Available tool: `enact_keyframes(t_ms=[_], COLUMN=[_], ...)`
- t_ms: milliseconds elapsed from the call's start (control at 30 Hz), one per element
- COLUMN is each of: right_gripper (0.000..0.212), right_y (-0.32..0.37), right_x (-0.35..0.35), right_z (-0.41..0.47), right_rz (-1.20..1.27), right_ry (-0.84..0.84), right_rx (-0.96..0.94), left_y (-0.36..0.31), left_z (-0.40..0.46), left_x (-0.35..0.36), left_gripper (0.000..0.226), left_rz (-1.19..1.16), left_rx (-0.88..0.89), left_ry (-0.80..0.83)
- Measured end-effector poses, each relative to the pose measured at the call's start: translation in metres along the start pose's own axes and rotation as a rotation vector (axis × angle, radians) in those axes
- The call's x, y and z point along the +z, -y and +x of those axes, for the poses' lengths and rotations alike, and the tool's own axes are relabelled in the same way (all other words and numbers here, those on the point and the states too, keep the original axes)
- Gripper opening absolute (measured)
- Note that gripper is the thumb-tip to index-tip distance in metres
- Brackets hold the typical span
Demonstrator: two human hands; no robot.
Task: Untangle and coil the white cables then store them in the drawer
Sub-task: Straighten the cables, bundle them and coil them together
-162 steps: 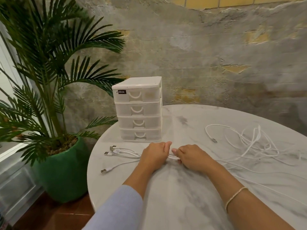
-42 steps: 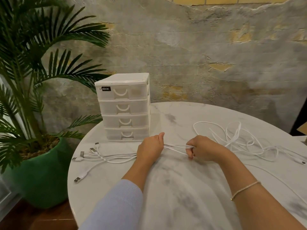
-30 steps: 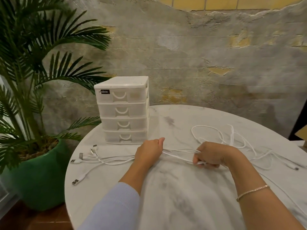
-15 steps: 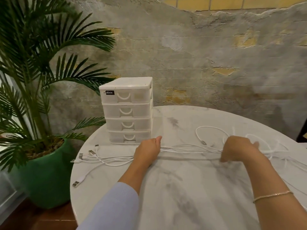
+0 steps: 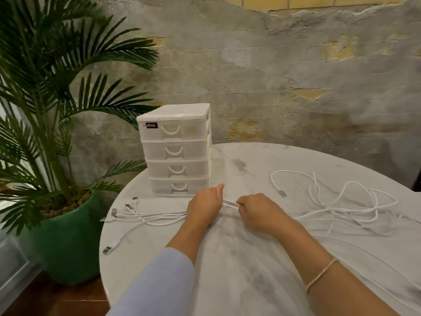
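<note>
Gripping a bundle of white cables [image 5: 230,204] on the marble table [image 5: 250,258], left hand [image 5: 204,207] fisted around it, right hand [image 5: 258,212] pinching it just beside. Trailing plug ends leftward and loose tangled loops rightward. Standing behind the hands, drawer unit [image 5: 177,149], all four drawers closed.

Right hand [image 5: 257,212] slid back along white cables [image 5: 230,204], now just beside left hand [image 5: 205,207].
</note>
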State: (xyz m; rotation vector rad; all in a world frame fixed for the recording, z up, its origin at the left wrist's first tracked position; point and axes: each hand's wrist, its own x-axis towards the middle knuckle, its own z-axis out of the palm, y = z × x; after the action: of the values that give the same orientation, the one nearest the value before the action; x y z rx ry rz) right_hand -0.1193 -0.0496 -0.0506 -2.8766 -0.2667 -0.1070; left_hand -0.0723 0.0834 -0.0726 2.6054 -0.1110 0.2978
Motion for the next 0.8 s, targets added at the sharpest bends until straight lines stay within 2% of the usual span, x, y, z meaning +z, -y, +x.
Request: enact_keyframes(t_ms=[100,233,300,433,533,667,800], right_gripper=[0.026,0.010,0.012,0.024,0.024,0.022,0.021], right_y=[0.000,-0.010,-0.010,-0.002,-0.001,-0.031,-0.077], right_x=[-0.005,-0.006,-0.005,-0.003,-0.008,-0.028,-0.054], right_z=[-0.001,0.000,-0.001,-0.002,-0.001,-0.004,-0.017], right_rz=[0.071,0.218,0.177,-0.023,-0.041,-0.028,0.113], right_ry=[0.007,0.055,0.029,-0.140,-0.165,-0.206,-0.259], right_rx=[0.059,0.075,0.060,0.036,0.051,0.170,0.332], left_y=[0.001,-0.002,-0.006,-0.009,-0.013,-0.009,-0.003], left_z=[-0.001,-0.005,-0.009,-0.011,-0.012,-0.008,-0.006], left_x=[0.000,-0.005,-0.007,-0.007,-0.006,-0.006,-0.008], left_gripper=[0.053,0.048,0.048,0.049,0.049,0.054,0.054], left_rz=[0.002,0.024,0.042,0.038,0.046,0.009,-0.006], left_rx=[0.028,0.071,0.096,0.113,0.123,0.092,0.054], left_ry=[0.003,0.046,0.055,0.058,0.063,0.040,0.025])
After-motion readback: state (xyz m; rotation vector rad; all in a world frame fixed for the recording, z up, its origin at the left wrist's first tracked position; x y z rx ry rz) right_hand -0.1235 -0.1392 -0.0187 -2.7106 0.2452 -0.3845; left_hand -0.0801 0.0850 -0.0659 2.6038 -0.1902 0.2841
